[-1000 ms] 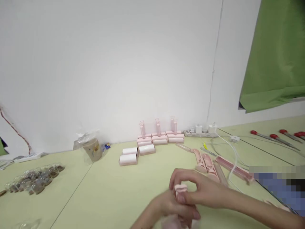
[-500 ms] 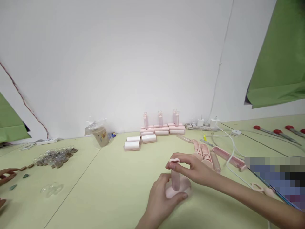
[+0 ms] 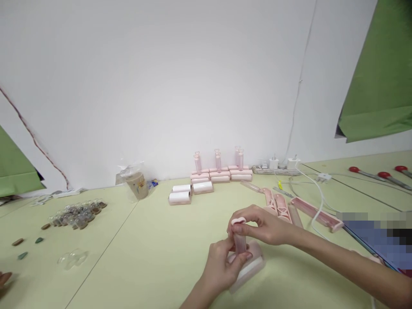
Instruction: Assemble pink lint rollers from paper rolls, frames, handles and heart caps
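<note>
A pink lint roller is upright in front of me on the pale green table. My left hand grips its lower body and the foot of the handle. My right hand pinches the heart-shaped top of the handle between thumb and fingers. The roller's white roll end shows below my left hand, slightly tilted above the table.
Assembled pink rollers and white refill rolls line the wall. Loose pink handles and covers lie right of my hands beside a white cable. A bagged cup, small jars, red-handled tools; another person's fingers far left.
The view steadied and rose slightly. My left hand shifted up the roller's handle and lifted the roller's body off the table; the other person's hand at far left drew back.
</note>
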